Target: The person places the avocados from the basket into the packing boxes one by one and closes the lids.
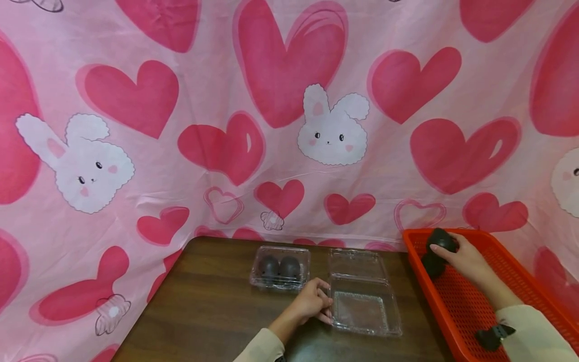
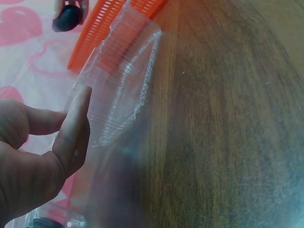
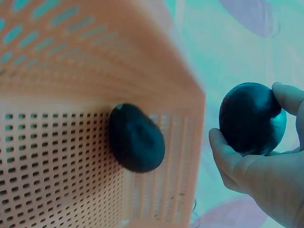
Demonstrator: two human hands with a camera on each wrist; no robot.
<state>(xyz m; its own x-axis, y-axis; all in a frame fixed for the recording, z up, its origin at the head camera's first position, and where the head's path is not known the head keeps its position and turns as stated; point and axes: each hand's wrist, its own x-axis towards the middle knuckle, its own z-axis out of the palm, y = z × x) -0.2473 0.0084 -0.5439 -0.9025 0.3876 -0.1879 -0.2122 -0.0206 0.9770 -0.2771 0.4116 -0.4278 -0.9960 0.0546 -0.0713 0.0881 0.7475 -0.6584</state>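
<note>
My right hand (image 1: 468, 256) grips a dark avocado (image 1: 442, 242) over the far left corner of the orange basket (image 1: 420, 289). A second dark avocado (image 3: 137, 137) lies in that corner of the basket, below the held one. In the right wrist view, thumb and fingers curl around the held avocado's sides. My left hand (image 1: 312, 301) pinches the left edge of an open, clear plastic clamshell box (image 1: 362, 309) on the table; its lid (image 1: 357, 265) is folded back toward the wall. Left of it stands a closed clamshell box (image 1: 280, 251) with two dark avocados (image 1: 289, 268) inside.
The wooden table (image 1: 203, 301) carries both boxes, with the basket along its right side. Pink cloth (image 1: 280, 166) printed with hearts and rabbits hangs behind it. A dark wrist device (image 1: 493, 336) is strapped at my right sleeve, over the basket.
</note>
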